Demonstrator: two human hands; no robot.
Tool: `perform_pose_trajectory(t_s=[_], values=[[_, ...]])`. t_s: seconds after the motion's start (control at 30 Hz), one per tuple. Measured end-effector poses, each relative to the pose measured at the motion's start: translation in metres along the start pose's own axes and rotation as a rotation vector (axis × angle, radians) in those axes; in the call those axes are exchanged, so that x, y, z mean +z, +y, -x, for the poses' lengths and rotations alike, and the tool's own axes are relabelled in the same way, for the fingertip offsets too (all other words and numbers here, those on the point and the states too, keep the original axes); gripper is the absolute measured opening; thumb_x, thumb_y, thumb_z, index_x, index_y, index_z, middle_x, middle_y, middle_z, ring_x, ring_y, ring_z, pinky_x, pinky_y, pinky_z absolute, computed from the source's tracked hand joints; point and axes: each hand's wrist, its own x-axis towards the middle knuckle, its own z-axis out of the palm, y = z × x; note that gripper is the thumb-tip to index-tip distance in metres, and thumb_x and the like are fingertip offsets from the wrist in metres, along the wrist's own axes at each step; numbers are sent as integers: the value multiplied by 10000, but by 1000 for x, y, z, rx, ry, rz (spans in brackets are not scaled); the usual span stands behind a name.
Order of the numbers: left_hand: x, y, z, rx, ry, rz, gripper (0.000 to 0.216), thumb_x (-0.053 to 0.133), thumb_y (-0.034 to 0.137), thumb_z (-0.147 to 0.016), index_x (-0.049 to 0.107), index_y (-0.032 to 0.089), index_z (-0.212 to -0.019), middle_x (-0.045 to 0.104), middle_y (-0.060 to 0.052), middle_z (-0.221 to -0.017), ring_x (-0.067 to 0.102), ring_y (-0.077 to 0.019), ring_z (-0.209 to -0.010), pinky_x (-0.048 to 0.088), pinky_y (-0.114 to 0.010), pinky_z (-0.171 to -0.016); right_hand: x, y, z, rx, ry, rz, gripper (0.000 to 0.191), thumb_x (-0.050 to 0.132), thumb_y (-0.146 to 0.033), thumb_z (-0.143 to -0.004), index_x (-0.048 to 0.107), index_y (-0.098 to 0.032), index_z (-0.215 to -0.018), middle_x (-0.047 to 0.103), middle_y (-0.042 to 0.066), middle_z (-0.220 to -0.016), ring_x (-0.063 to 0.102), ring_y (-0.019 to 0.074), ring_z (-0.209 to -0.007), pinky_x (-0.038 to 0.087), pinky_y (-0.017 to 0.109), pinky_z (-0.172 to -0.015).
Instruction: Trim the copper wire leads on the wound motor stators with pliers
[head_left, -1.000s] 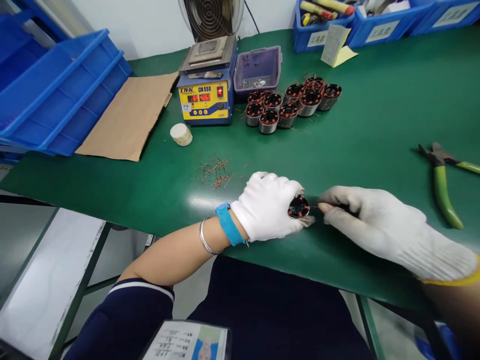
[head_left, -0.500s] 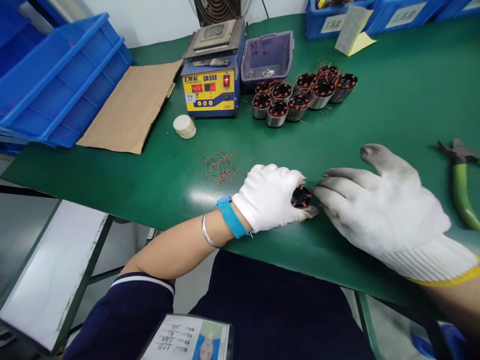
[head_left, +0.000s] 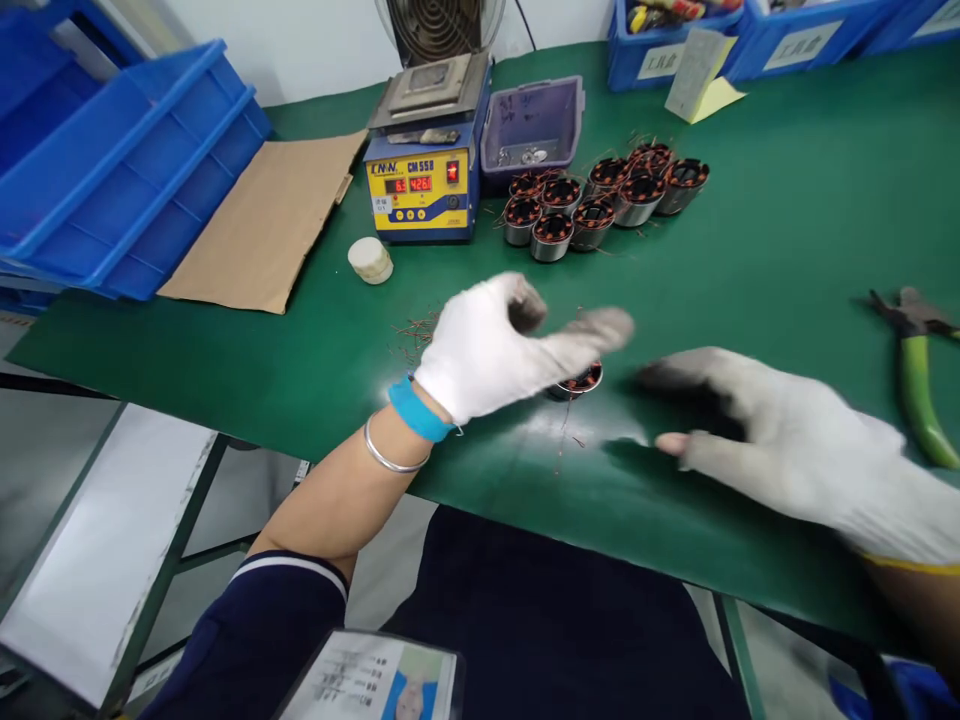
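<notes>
My left hand [head_left: 517,350], in a white glove with greyed fingertips, is raised with its fingers apart over a motor stator [head_left: 581,382]. The stator is a metal ring with copper windings, partly hidden beneath the fingers; thin wire ends trail from it toward the table's front edge. To its right my right hand [head_left: 780,430], gloved too, hovers with thumb and fingers spread and nothing between them. One bare thumb tip pokes out of that glove. Clipped copper wires [head_left: 415,335] lie left of my left hand, partly covered by it.
Several wound stators [head_left: 551,238] stand grouped behind my hands. A solder pot unit [head_left: 420,195], a purple bin [head_left: 531,130] and a round white tin [head_left: 370,260] are at the back left. Green-handled cutters [head_left: 919,370] lie far right. Blue crates [head_left: 135,170] and cardboard [head_left: 270,220] occupy the left.
My left hand has let go of the stator and lifted up and leftward. The stator sits slightly farther left, with wire ends showing. My right hand has lowered and its thumb has turned downward.
</notes>
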Motion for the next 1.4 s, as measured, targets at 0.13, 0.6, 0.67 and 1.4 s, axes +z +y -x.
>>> perform_pose_trajectory(t_s=[0.13,0.6,0.67,1.4], values=[[16,2,6,-41,-283,-338,497,750,697,-680,603,236,-797,694,-59,-818,718,-311,-816,563,-413,-710,15,-20,-5,-117,9,-22,519,466,-583,-913,751,-204,-1124,751,158,-1225,721,317,-1066,597,471,-858],[26,5,6,-11,-340,-188,366,701,536,-754,661,240,-966,769,-51,-1027,739,-270,-954,604,-392,-845,25,-47,-39,455,290,-680,214,645,-417,-831,720,-217,-844,753,71,-817,678,186,-701,549,318,-629],[26,3,6,-9,-349,-167,370,693,529,-752,670,239,-980,771,-58,-1052,736,-283,-984,598,-396,-848,21,-45,-37,492,294,-617,320,574,-506,-890,710,-218,-857,750,74,-829,679,193,-710,536,332,-627],[22,10,10,-36,-412,-183,264,703,482,-722,663,250,-840,755,-16,-859,696,-224,-783,522,-322,-682,-1,-40,-47,433,85,-480,188,849,-348,-730,753,-188,-701,610,-27,-505,556,123,-518,478,297,-607]])
